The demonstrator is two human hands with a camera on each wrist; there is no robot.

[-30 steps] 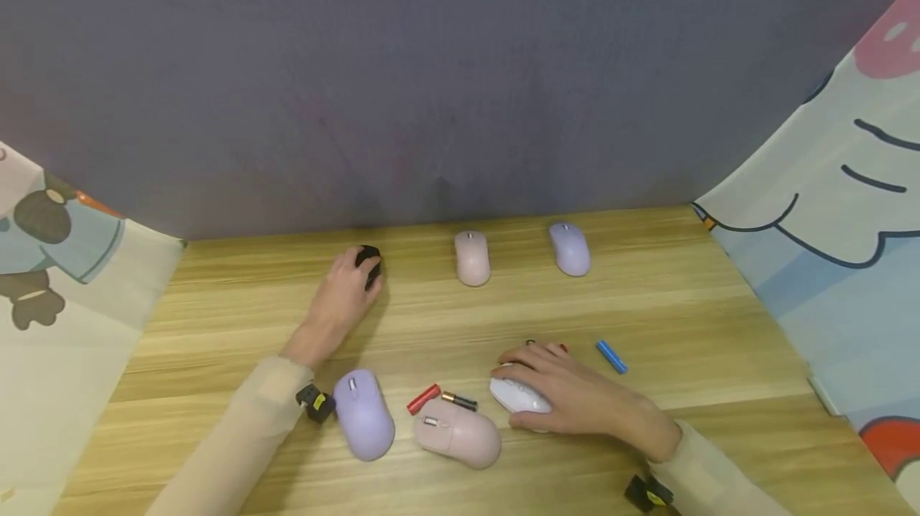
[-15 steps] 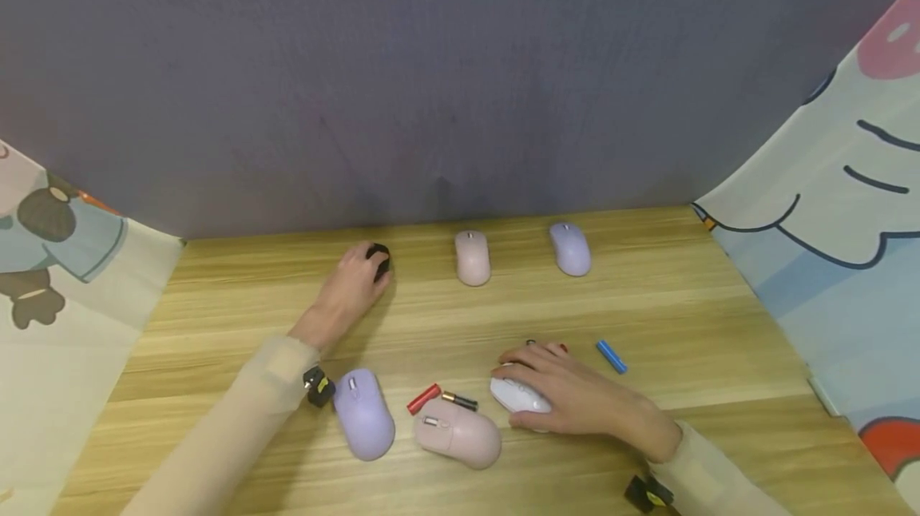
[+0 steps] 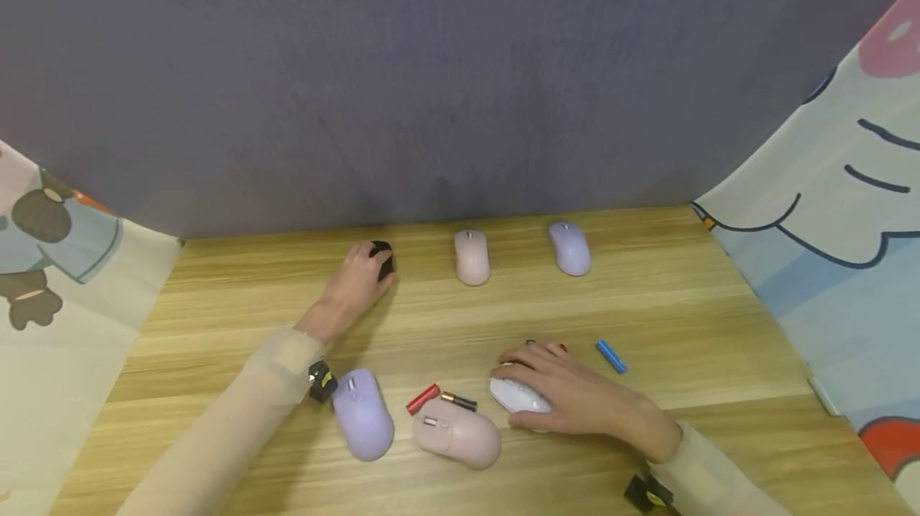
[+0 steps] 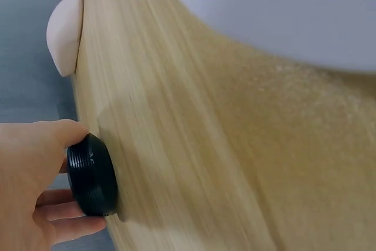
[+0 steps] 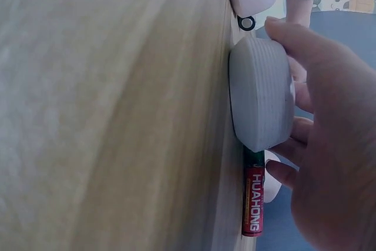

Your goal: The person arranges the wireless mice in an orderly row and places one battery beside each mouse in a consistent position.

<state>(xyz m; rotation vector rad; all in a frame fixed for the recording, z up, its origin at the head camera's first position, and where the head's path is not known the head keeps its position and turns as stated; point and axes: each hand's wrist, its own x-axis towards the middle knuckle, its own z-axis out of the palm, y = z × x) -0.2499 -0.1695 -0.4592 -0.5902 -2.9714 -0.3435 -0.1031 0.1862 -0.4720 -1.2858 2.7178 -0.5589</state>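
Observation:
At the back left of the table, my left hand (image 3: 350,286) grips a black computer mouse (image 3: 386,267), thumb on one side and fingers on the other. In the left wrist view the ribbed side of this mouse (image 4: 92,174) shows, low over or on the wood. My right hand (image 3: 575,392) holds a white mouse (image 3: 519,396) at the front, right of the middle. A red and green battery (image 5: 254,201) marked HUAHONG lies beside the white mouse in the right wrist view; in the head view the fingers mostly hide it.
A pink mouse (image 3: 472,259) and a lilac one (image 3: 570,249) stand along the back. Nearer lie a larger lilac mouse (image 3: 364,416), a pink mouse (image 3: 458,434), a red battery (image 3: 423,399), a black battery (image 3: 459,401) and a blue battery (image 3: 612,356). A grey panel (image 3: 446,85) rises behind.
My left hand has slid the black mouse a little to the right and slightly back. The right hand and the white mouse stay where they were.

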